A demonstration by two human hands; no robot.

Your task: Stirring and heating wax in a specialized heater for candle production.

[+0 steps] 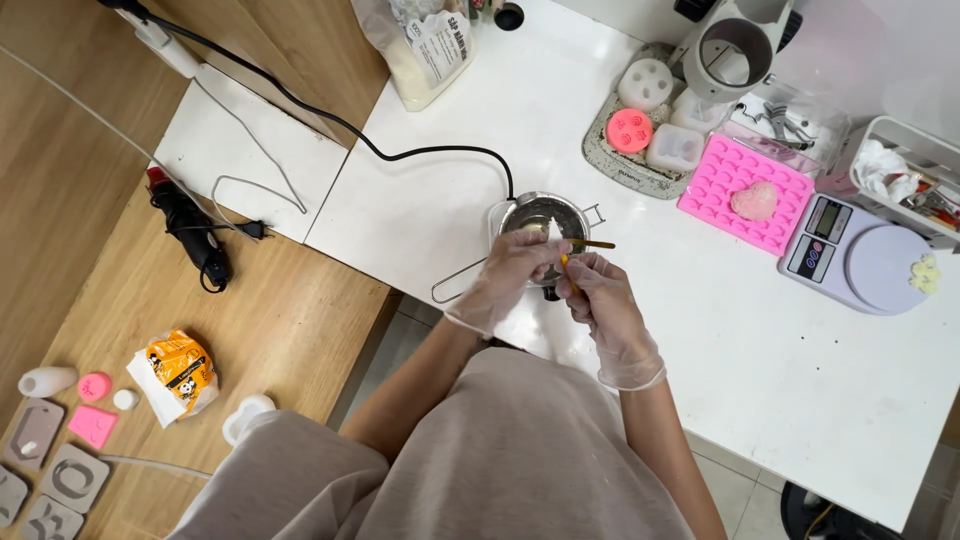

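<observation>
Both my hands wear thin clear gloves and meet over a small metal pot [545,213] with a wire handle on the white table [760,330]. My left hand [515,270] pinches a small white piece at the pot's near rim. My right hand [605,305] grips a thin yellow-handled tool [590,244] whose tip points at that piece. What lies inside the pot is hard to tell beyond a pale, shiny content.
A black cable [400,155] runs to the pot. Beyond it stand a tray of silicone moulds [640,150], a pink mould sheet [745,190] and a kitchen scale [860,262]. A glue gun [190,230], an orange packet [180,370] and grey moulds [60,470] lie on the wooden floor at left.
</observation>
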